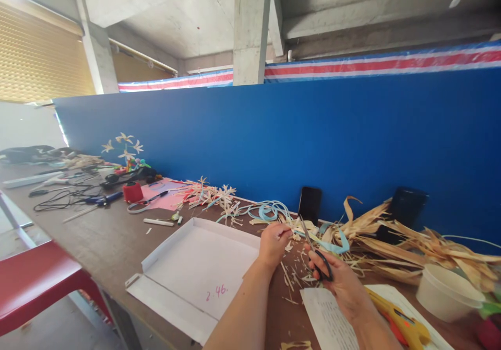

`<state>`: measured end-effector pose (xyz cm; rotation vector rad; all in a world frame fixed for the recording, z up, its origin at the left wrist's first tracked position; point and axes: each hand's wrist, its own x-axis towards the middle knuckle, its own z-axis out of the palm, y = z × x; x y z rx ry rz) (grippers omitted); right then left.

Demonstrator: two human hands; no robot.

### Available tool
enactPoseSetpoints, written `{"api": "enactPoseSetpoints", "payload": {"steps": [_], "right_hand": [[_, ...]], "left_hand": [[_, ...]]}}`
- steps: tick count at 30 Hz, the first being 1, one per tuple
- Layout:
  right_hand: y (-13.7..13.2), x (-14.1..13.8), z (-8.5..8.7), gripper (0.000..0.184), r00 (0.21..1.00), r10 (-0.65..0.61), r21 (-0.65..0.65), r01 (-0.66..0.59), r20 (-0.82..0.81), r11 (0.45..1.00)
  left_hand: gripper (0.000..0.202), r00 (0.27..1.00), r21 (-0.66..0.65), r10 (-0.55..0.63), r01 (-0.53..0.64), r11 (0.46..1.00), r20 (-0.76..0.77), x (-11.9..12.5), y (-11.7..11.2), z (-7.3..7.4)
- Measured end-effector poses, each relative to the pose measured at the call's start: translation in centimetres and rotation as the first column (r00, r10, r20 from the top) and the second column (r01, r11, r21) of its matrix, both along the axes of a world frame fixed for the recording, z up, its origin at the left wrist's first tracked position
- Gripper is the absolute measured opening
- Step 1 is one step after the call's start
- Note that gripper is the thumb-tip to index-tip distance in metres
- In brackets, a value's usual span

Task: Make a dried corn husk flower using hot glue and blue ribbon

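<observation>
My left hand [274, 243] is closed in a pinch on a thin pale strip of dried corn husk [298, 226] above the brown table. My right hand [338, 279] grips black-handled scissors [313, 251], fingers through the loops, blades pointing up toward the strip beside my left fingers. Small husk trimmings [291, 277] lie scattered on the table between and below my hands.
A flat white cardboard tray [198, 271] lies left of my hands. Dried husks [410, 245], a white bowl [448, 292], a yellow glue gun [399, 321] and printed paper [329, 318] sit right. Two phones [310, 203] lean on the blue partition [313, 141]. A red stool [35, 282] stands far left.
</observation>
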<state>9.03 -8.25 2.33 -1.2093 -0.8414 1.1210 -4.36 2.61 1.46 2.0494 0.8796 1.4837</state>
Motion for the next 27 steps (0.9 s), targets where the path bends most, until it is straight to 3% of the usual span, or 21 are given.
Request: {"api": "enactPoseSetpoints", "payload": {"steps": [16,27], "right_hand": [[-0.6,-0.9,1.3,0.043,0.995,-0.078,0.006,0.077,0.070,0.997],[-0.4,-0.6,0.9,0.043,0.993,-0.080,0.031,0.078,0.086,0.996]], "left_hand": [[0.013,0.999,0.001,-0.029,0.029,1.000,-0.017,0.1,-0.4,0.2],[0.013,0.998,0.003,-0.057,0.057,0.998,-0.029,0.1,-0.6,0.3]]}}
